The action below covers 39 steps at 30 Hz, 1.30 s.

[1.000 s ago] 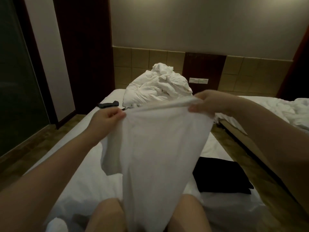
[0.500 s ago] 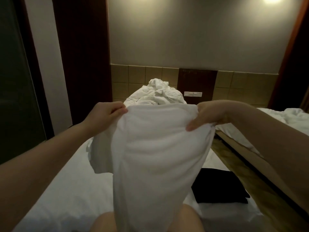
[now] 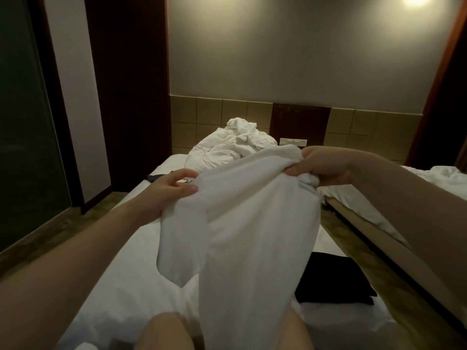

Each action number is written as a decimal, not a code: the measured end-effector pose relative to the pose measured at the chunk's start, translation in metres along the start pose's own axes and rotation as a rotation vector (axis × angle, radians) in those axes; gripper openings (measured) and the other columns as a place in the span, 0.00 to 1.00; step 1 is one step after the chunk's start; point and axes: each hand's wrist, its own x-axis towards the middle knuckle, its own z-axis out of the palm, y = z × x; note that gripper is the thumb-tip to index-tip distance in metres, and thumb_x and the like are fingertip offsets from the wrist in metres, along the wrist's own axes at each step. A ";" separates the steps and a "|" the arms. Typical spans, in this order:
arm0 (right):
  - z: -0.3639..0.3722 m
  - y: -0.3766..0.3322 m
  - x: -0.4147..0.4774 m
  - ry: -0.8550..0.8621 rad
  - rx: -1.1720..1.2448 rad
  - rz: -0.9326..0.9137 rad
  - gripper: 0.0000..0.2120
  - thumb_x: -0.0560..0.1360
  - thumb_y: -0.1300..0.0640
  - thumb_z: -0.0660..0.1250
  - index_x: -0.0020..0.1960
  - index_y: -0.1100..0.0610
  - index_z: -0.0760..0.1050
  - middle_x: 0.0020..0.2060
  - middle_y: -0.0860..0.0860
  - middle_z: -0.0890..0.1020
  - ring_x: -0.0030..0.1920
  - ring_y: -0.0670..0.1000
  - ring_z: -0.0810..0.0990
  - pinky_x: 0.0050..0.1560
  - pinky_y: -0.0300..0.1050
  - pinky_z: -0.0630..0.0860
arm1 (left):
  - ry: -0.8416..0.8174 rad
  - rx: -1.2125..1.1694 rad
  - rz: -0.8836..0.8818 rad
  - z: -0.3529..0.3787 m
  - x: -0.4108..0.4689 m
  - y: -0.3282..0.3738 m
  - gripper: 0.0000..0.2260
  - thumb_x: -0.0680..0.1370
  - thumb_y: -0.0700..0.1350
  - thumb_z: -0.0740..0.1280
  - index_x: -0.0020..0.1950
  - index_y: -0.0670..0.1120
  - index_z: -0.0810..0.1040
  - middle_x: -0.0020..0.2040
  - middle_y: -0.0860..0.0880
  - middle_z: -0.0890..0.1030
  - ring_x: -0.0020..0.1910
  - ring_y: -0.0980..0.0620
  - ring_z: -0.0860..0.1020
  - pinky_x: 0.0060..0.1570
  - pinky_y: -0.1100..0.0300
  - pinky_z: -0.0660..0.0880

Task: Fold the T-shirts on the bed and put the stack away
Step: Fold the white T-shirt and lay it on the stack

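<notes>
A white T-shirt [image 3: 255, 233] hangs in the air in front of me, over my knees, with a sleeve drooping on its left side. My right hand [image 3: 321, 168] grips a bunched top corner of it. My left hand [image 3: 171, 185] pinches the other top corner between thumb and fingers. A folded black T-shirt [image 3: 333, 279] lies flat on the white bed [image 3: 121, 269] to my right.
A crumpled white duvet [image 3: 232, 147] is heaped at the head of the bed. A small dark object [image 3: 154, 176] lies near the bed's left edge. A second bed [image 3: 429, 180] stands to the right across a narrow wooden floor gap.
Both hands have come down a little from half a second ago. The right hand has gathered its corner into a bunch, and the shirt's top edge now sags between the hands.
</notes>
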 end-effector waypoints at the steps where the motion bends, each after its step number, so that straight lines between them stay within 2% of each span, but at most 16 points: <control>1: 0.000 0.001 0.000 -0.002 -0.001 0.003 0.24 0.71 0.59 0.69 0.66 0.56 0.68 0.60 0.53 0.76 0.58 0.54 0.77 0.51 0.47 0.79 | -0.019 0.005 -0.008 -0.001 0.000 -0.001 0.13 0.75 0.45 0.69 0.58 0.49 0.75 0.50 0.45 0.78 0.47 0.48 0.80 0.40 0.62 0.79; 4: -0.001 0.004 -0.002 -0.042 -0.013 0.008 0.23 0.69 0.60 0.69 0.63 0.54 0.70 0.58 0.53 0.77 0.55 0.53 0.78 0.46 0.45 0.81 | -0.056 0.040 -0.026 -0.002 -0.003 0.000 0.10 0.76 0.44 0.66 0.56 0.53 0.74 0.52 0.45 0.78 0.48 0.46 0.80 0.42 0.60 0.79; 7: -0.001 0.006 -0.002 -0.071 -0.014 0.008 0.17 0.70 0.62 0.68 0.58 0.54 0.73 0.55 0.52 0.79 0.52 0.52 0.80 0.41 0.43 0.81 | -0.118 0.051 -0.018 -0.006 -0.004 -0.001 0.11 0.77 0.42 0.65 0.55 0.56 0.74 0.52 0.44 0.78 0.42 0.53 0.82 0.40 0.64 0.79; 10: 0.000 0.008 0.001 -0.087 -0.029 0.027 0.18 0.69 0.62 0.68 0.58 0.54 0.73 0.55 0.53 0.79 0.52 0.52 0.80 0.42 0.43 0.81 | -0.171 0.060 -0.025 -0.007 -0.004 -0.004 0.11 0.73 0.47 0.71 0.55 0.56 0.76 0.54 0.41 0.78 0.43 0.53 0.81 0.42 0.65 0.78; 12: 0.001 0.009 0.003 -0.097 -0.034 0.028 0.21 0.67 0.61 0.69 0.59 0.54 0.72 0.55 0.52 0.79 0.52 0.52 0.80 0.40 0.43 0.81 | -0.196 0.068 -0.032 -0.008 -0.001 -0.008 0.19 0.62 0.55 0.77 0.50 0.52 0.79 0.51 0.43 0.79 0.46 0.51 0.80 0.45 0.64 0.78; 16: 0.001 0.012 0.007 -0.132 -0.066 -0.011 0.27 0.60 0.56 0.74 0.58 0.53 0.73 0.53 0.51 0.81 0.50 0.51 0.82 0.40 0.41 0.80 | -0.251 0.073 -0.041 -0.008 0.001 -0.013 0.23 0.54 0.60 0.79 0.42 0.49 0.82 0.41 0.51 0.82 0.42 0.55 0.81 0.41 0.65 0.77; 19: 0.000 0.015 0.009 -0.200 -0.089 -0.035 0.33 0.57 0.54 0.76 0.60 0.56 0.73 0.51 0.50 0.83 0.50 0.50 0.83 0.42 0.42 0.80 | -0.195 0.095 -0.019 -0.009 0.004 -0.021 0.20 0.50 0.64 0.77 0.31 0.52 0.80 0.33 0.55 0.79 0.36 0.60 0.79 0.38 0.66 0.74; 21: 0.002 0.016 0.011 -0.229 -0.087 -0.034 0.32 0.58 0.55 0.75 0.61 0.57 0.72 0.51 0.50 0.83 0.51 0.50 0.83 0.43 0.41 0.80 | -0.045 0.091 0.026 -0.009 0.008 -0.023 0.15 0.54 0.60 0.75 0.25 0.52 0.76 0.28 0.56 0.74 0.30 0.62 0.74 0.37 0.66 0.70; 24: 0.003 0.014 0.012 -0.254 -0.043 -0.063 0.31 0.59 0.56 0.74 0.61 0.56 0.72 0.50 0.49 0.83 0.51 0.50 0.83 0.42 0.41 0.80 | 0.138 -0.022 0.147 -0.015 0.016 -0.021 0.16 0.59 0.59 0.73 0.29 0.47 0.74 0.29 0.52 0.72 0.31 0.56 0.71 0.35 0.63 0.69; 27: 0.004 0.012 0.014 -0.217 0.071 -0.133 0.28 0.60 0.56 0.73 0.60 0.54 0.73 0.51 0.51 0.82 0.50 0.51 0.83 0.42 0.43 0.80 | 0.162 0.079 0.177 -0.017 0.023 -0.016 0.15 0.69 0.57 0.70 0.36 0.46 0.74 0.35 0.51 0.74 0.38 0.52 0.72 0.42 0.58 0.70; 30: 0.012 0.011 0.020 -0.030 0.137 -0.138 0.15 0.73 0.58 0.67 0.59 0.54 0.73 0.55 0.53 0.79 0.50 0.50 0.82 0.41 0.41 0.81 | 0.144 0.291 0.087 -0.011 0.028 -0.018 0.10 0.77 0.50 0.64 0.41 0.45 0.73 0.39 0.49 0.74 0.42 0.51 0.72 0.44 0.58 0.68; 33: 0.016 0.012 0.029 0.057 0.135 -0.127 0.16 0.77 0.55 0.64 0.64 0.53 0.70 0.56 0.53 0.79 0.51 0.51 0.81 0.40 0.41 0.81 | 0.196 0.155 0.102 -0.012 0.030 -0.013 0.07 0.77 0.48 0.65 0.43 0.45 0.73 0.40 0.47 0.75 0.40 0.51 0.74 0.42 0.59 0.72; 34: 0.014 0.013 0.030 0.043 0.130 -0.117 0.18 0.75 0.52 0.65 0.64 0.52 0.70 0.55 0.53 0.79 0.51 0.51 0.81 0.40 0.42 0.82 | 0.180 0.084 0.093 -0.014 0.030 -0.009 0.06 0.76 0.47 0.66 0.45 0.45 0.74 0.41 0.47 0.76 0.39 0.52 0.75 0.40 0.61 0.74; 36: 0.007 0.014 0.030 -0.046 0.068 -0.099 0.32 0.65 0.44 0.74 0.65 0.53 0.69 0.56 0.53 0.79 0.53 0.54 0.82 0.43 0.47 0.82 | 0.045 -0.019 0.010 -0.021 0.030 -0.001 0.10 0.71 0.48 0.70 0.49 0.47 0.77 0.43 0.47 0.80 0.40 0.52 0.80 0.36 0.65 0.77; 38: -0.001 0.015 0.031 -0.106 -0.025 -0.067 0.46 0.50 0.42 0.82 0.64 0.53 0.71 0.55 0.53 0.80 0.54 0.54 0.82 0.44 0.47 0.81 | -0.123 0.037 -0.107 -0.028 0.028 0.003 0.20 0.60 0.53 0.76 0.50 0.48 0.81 0.44 0.49 0.84 0.41 0.55 0.82 0.36 0.68 0.77; 39: -0.003 0.017 0.031 -0.115 -0.069 -0.047 0.47 0.47 0.44 0.82 0.63 0.55 0.71 0.55 0.53 0.81 0.53 0.54 0.82 0.42 0.45 0.80 | -0.159 0.133 -0.140 -0.031 0.028 0.003 0.20 0.58 0.54 0.77 0.47 0.48 0.82 0.42 0.51 0.84 0.41 0.56 0.82 0.36 0.69 0.76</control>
